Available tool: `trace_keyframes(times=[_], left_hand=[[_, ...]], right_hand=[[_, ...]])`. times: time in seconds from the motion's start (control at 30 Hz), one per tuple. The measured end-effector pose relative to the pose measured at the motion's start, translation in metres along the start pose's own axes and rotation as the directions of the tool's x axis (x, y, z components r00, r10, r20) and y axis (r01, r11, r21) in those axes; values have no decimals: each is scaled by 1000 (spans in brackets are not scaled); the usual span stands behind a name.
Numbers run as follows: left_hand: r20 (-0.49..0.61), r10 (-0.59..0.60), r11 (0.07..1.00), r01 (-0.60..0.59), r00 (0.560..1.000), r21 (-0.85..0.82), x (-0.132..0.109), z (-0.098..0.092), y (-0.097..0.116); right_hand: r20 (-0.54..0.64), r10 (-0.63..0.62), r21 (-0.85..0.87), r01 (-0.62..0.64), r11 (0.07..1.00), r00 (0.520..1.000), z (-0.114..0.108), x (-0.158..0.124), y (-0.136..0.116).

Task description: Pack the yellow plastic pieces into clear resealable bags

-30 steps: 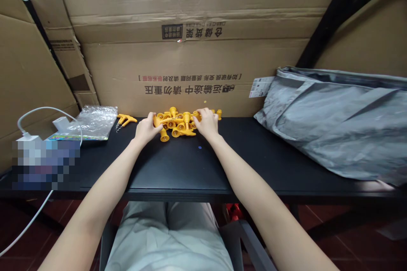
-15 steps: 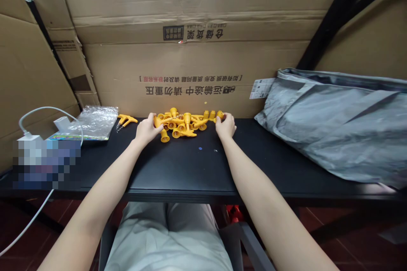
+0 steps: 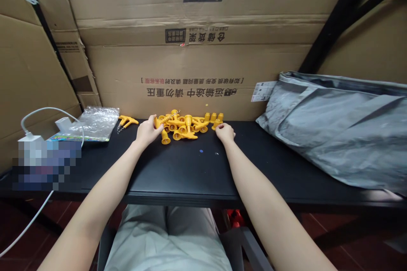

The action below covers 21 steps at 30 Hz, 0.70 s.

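Observation:
My left hand (image 3: 149, 132) is closed round the yellow handle of a corkscrew (image 3: 158, 123), whose metal spiral points up and right over a pile of yellow corkscrew parts (image 3: 182, 129). The pile mixes T-shaped handles and bell-shaped sleeves, some showing their open ends. At the pile's right side, my right hand (image 3: 226, 134) has its fingers pinched at a yellow bell-shaped sleeve (image 3: 217, 123), standing on the black table; the fingertips are partly hidden. Just behind it, three yellow sleeves (image 3: 213, 117) stand upright in a row against the cardboard.
More yellow corkscrews (image 3: 128, 121) lie left of my left hand. Further left are a clear plastic bag (image 3: 98, 123), a white charger (image 3: 32, 148) with cable and a blurred-out item. A grey fabric bag (image 3: 333, 131) covers the right side. Cardboard (image 3: 197, 59) walls the back.
My right hand has drawn slightly back from the row of upright sleeves to the bell-shaped sleeve in front. The corkscrew in my left hand has tilted, its spiral now pointing higher.

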<state>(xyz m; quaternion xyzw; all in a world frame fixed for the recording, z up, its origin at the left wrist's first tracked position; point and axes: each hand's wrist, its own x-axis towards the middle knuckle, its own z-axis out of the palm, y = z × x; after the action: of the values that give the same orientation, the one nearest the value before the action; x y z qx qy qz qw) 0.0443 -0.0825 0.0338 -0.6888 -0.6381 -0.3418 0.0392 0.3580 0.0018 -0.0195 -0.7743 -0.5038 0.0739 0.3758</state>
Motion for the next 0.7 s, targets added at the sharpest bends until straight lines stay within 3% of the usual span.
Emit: trace_keyframes(times=[0.3,0.47,0.57,0.7], left_hand=[[-42,-2,997,-1,999,-71,5,6,-10],[-82,-114,952,85,990,-295,10,9,-20],[-18,-239,820,191,971,-539,13,9,-22],[105,-381,537,313,919,-783,17,7,-21]], right_hand=[[126,-65,-67,74,995,990,6,5,5],[159,-137,-114,156,981,978,10,7,6],[210,-163,-128,192,973,964,13,9,5],[257,-226,-125,264,956,940,17,13,5]])
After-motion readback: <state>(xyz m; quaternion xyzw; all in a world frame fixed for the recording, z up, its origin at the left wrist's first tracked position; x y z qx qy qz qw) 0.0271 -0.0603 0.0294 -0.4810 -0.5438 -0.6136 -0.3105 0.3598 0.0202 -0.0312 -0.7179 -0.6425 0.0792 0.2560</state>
